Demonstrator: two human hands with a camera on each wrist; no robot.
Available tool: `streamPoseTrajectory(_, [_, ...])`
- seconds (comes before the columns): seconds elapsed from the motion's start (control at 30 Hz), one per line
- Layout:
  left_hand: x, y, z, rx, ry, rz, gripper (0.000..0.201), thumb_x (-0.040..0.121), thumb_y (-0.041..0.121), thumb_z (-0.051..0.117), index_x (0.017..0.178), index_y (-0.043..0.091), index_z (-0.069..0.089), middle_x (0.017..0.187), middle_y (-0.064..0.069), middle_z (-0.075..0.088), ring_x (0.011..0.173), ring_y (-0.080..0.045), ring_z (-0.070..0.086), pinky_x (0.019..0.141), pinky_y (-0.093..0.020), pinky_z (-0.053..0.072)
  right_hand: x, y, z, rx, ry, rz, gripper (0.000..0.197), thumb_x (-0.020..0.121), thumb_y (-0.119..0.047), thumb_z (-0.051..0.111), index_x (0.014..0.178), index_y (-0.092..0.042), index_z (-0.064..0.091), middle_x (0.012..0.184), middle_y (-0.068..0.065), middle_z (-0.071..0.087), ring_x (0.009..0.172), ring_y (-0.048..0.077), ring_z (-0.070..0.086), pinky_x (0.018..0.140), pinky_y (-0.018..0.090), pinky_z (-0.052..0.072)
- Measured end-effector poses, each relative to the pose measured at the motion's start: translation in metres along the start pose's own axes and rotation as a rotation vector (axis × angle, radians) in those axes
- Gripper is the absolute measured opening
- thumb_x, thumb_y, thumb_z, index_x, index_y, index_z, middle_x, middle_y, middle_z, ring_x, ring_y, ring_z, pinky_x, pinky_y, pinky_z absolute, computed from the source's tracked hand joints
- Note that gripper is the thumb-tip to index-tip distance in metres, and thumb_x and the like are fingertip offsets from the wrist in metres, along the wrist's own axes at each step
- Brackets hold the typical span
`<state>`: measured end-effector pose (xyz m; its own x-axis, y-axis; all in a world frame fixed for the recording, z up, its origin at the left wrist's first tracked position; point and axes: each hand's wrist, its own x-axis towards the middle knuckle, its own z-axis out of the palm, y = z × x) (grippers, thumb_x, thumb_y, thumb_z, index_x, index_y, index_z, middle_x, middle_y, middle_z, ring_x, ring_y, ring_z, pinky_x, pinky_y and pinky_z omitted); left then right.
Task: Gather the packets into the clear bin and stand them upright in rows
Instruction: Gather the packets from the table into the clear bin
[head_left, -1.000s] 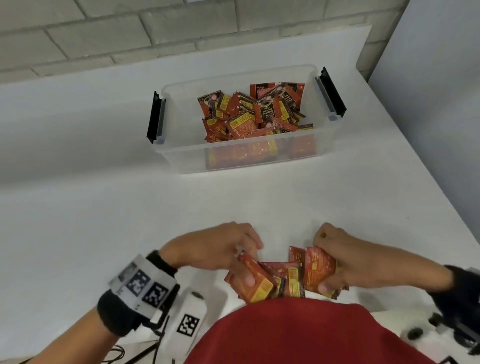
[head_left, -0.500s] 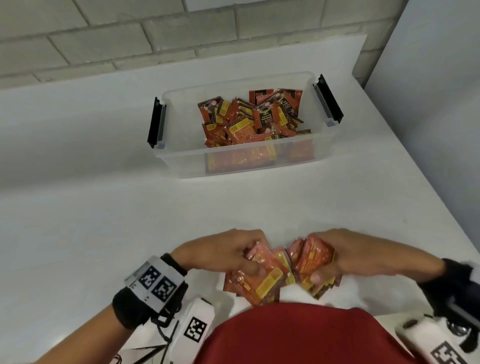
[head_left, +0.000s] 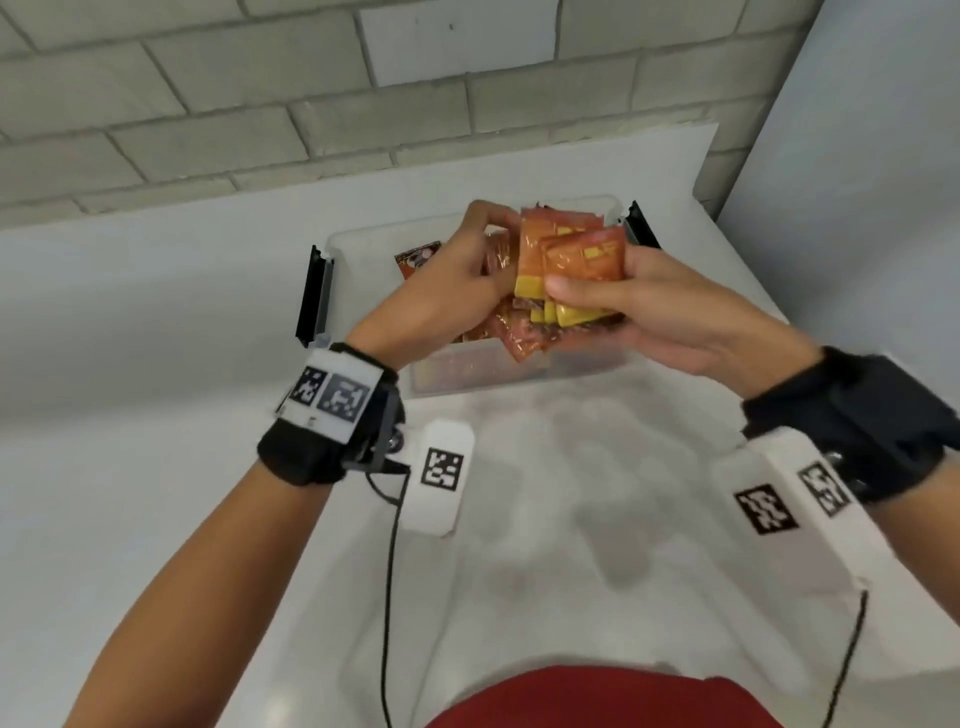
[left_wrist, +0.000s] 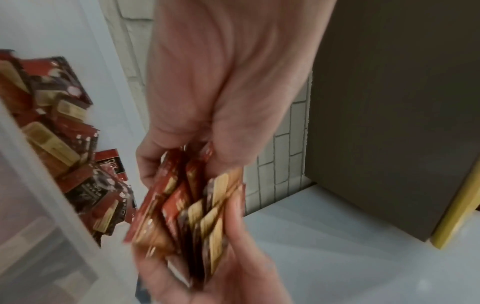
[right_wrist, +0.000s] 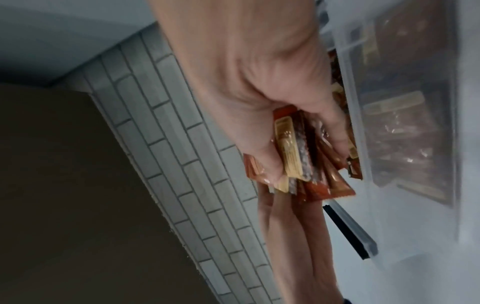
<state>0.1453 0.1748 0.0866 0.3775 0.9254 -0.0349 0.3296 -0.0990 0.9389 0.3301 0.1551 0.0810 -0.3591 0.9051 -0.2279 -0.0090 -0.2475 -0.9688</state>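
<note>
I note both hands clamped on one fanned bundle of packets (head_left: 563, 270) above the clear bin (head_left: 363, 244): left hand (head_left: 447, 291), right hand (head_left: 654, 312). Risk: the lower, looser packets slip out and land flat or on the tabletop (head_left: 156, 364).

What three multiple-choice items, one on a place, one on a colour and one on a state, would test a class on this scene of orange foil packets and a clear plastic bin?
1. Where is the bunch of orange foil packets?
A. flat on the white table
B. held over the clear plastic bin
C. on the floor

2. What colour are the bin's latches?
A. black
B. green
C. yellow

3. How is the bunch held?
A. by the left hand alone
B. by no hand
C. between both hands

Key: 1 B, the head view shows it raised over the bin. 2 A, both end latches are black. 3 C, the left and the right hand both grip it.
</note>
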Motion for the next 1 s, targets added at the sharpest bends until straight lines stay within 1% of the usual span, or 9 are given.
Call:
streamPoseTrajectory(0.17, [0.028,0.001,-0.026,0.035,0.161,-0.092,0.039,0.104,0.037,0.032,0.14,0.021,0.026,0.111,-0.001,0.064,0.092,-0.009,0.066,0.092,-0.038,0.054,0.049,-0.015,-0.009,0.01,0.114,-0.003,0.057,0.073,-0.022,0.077,0.127,-0.016,0.056,0.116,-0.002,0.07,0.109,0.015,0.065,0.083,0.038,0.058])
streamPoseTrajectory(0.27, [0.035,-0.014,-0.061,0.312,0.287,-0.209,0.051,0.102,0.049,0.029,0.144,0.022,0.02,0.132,-0.007,0.051,0.12,-0.021,0.048,0.105,-0.044,0.039,0.08,-0.017,-0.02,-0.147,0.131,0.045,0.065,0.069,-0.028,0.08,0.127,-0.017,0.054,0.118,-0.003,0.068,0.113,0.012,0.061,0.08,0.034,0.059])
streamPoseTrajectory(0.4, [0.038,-0.053,-0.101,0.737,0.448,-0.528,0.068,0.096,0.044,0.049,0.145,0.007,0.02,0.144,-0.022,0.034,0.137,-0.038,0.022,0.106,-0.047,0.028,0.112,-0.001,-0.027,-0.396,0.184,0.116,0.093,0.078,-0.031,0.079,0.146,-0.007,0.02,0.123,0.004,0.058,0.106,0.016,0.062,0.069,0.027,0.059])
streamPoseTrajectory(0.47, [0.036,-0.067,-0.112,0.839,0.37,-0.684,0.084,0.092,0.046,0.056,0.148,0.0,0.013,0.149,-0.025,0.027,0.138,-0.041,0.024,0.109,-0.048,0.027,0.119,0.009,-0.026,-0.547,0.211,0.125,0.1,0.083,-0.036,0.074,0.148,-0.002,0.006,0.121,0.003,0.052,0.1,0.015,0.06,0.066,0.023,0.054])
streamPoseTrajectory(0.6, [0.034,-0.098,-0.132,0.617,0.171,-0.812,0.092,0.081,0.042,0.073,0.144,0.006,0.016,0.133,-0.019,0.048,0.111,-0.037,0.055,0.091,-0.044,0.047,0.124,0.027,-0.032,-0.864,0.24,0.146,0.074,0.085,-0.057,0.062,0.133,-0.007,0.036,0.124,0.011,0.051,0.116,0.027,0.052,0.084,0.032,0.048])
streamPoseTrajectory(0.67, [0.034,-0.106,-0.137,0.462,0.177,-0.775,0.085,0.069,0.032,0.079,0.132,0.016,0.024,0.122,-0.023,0.054,0.098,-0.04,0.064,0.086,-0.054,0.053,0.119,0.027,-0.034,-0.962,0.279,0.16,0.068,0.083,-0.065,0.057,0.124,-0.013,0.045,0.126,0.012,0.045,0.122,0.03,0.044,0.098,0.043,0.045])
streamPoseTrajectory(0.8, [0.028,-0.109,-0.127,0.345,0.151,-0.737,0.082,0.066,0.027,0.079,0.126,0.018,0.024,0.119,-0.029,0.056,0.097,-0.045,0.064,0.089,-0.062,0.05,0.088,0.015,-0.038,-0.831,0.321,0.132,0.067,0.088,-0.057,0.056,0.134,-0.011,0.038,0.102,-0.004,0.049,0.096,0.014,0.052,0.089,0.034,0.049])
streamPoseTrajectory(0.87, [0.022,-0.103,-0.111,0.283,0.138,-0.697,0.085,0.072,0.019,0.078,0.135,0.014,0.022,0.123,-0.029,0.056,0.104,-0.048,0.061,0.09,-0.059,0.05,0.065,0.011,-0.045,-0.728,0.3,0.179,0.073,0.09,-0.057,0.053,0.141,-0.011,0.03,0.117,-0.005,0.046,0.102,0.013,0.047,0.086,0.031,0.042])
streamPoseTrajectory(1.0, [0.011,-0.082,-0.075,0.201,0.058,-0.628,0.073,0.084,0.012,0.067,0.134,0.012,0.014,0.111,-0.025,0.062,0.094,-0.043,0.065,0.081,-0.054,0.055,0.016,0.009,-0.062,-0.518,0.276,0.308,0.074,0.093,-0.052,0.046,0.15,-0.013,0.02,0.133,-0.01,0.035,0.123,0.013,0.037,0.103,0.029,0.03])
